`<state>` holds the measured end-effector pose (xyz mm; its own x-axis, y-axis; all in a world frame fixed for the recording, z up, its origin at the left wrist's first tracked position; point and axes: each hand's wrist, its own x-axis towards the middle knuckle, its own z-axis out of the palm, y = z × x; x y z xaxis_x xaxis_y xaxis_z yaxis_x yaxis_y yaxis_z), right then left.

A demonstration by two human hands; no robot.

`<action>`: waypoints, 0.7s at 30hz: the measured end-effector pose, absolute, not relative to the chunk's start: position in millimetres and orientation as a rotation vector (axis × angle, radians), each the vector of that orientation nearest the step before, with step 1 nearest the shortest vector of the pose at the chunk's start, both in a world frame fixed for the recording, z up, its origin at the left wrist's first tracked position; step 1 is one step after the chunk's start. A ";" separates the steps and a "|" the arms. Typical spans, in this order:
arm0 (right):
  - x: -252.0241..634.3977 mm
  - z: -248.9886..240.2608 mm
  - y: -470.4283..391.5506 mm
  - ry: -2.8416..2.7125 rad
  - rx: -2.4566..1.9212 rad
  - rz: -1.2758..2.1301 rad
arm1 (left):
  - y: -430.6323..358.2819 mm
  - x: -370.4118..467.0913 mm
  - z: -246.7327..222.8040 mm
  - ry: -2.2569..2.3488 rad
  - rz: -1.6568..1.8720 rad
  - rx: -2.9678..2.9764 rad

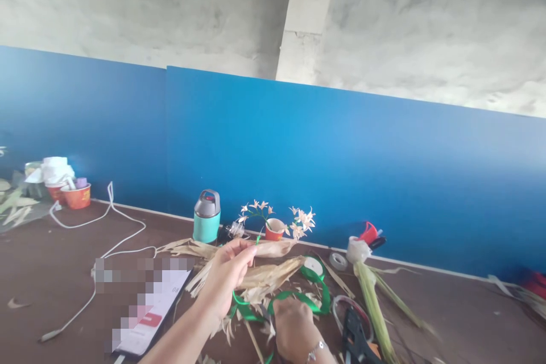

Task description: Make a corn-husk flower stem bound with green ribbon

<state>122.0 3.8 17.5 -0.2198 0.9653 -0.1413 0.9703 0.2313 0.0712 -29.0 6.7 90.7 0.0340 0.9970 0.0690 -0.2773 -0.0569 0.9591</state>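
Note:
My left hand [228, 273] is closed in a pinch, with a thin green-wrapped stem [258, 238] poking up from its fingertips. Green ribbon [244, 311] trails below that hand. Lower and to the right, my right hand [294, 321] is curled and slightly blurred over the ribbon; its fingers point down and what they hold is hidden. The ribbon's spool [313, 265] lies just beyond. Dried corn husks [273, 274] spread around both hands. Farther back, a spray of pale husk flowers [303, 220] stands by a red and white paper cup [275, 230].
Left of my arm lies a phone [149, 318], partly pixelated, near a white cable [123, 233]. A turquoise flask [207, 219] stands by the blue partition [341, 165]. On the right are a tape roll [338, 261], a black glue gun [357, 335] and green stalks [373, 307].

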 end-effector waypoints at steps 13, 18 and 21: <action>128.5 26.3 27.0 2.151 1.832 -0.279 | 9.4 -30.1 90.7 0.953 1.360 1.035; 152.1 54.5 13.1 2.247 1.880 -0.343 | 8.5 -30.1 91.5 0.953 1.365 1.026; 168.5 68.8 4.5 2.372 1.945 -0.480 | 8.9 -30.1 89.4 0.933 1.383 1.022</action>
<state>168.5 4.5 68.8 -0.2147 0.9511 -0.2221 0.9626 0.1676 -0.2129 -30.1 8.9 89.4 -0.0007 0.9978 0.0658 -0.3120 -0.0627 0.9480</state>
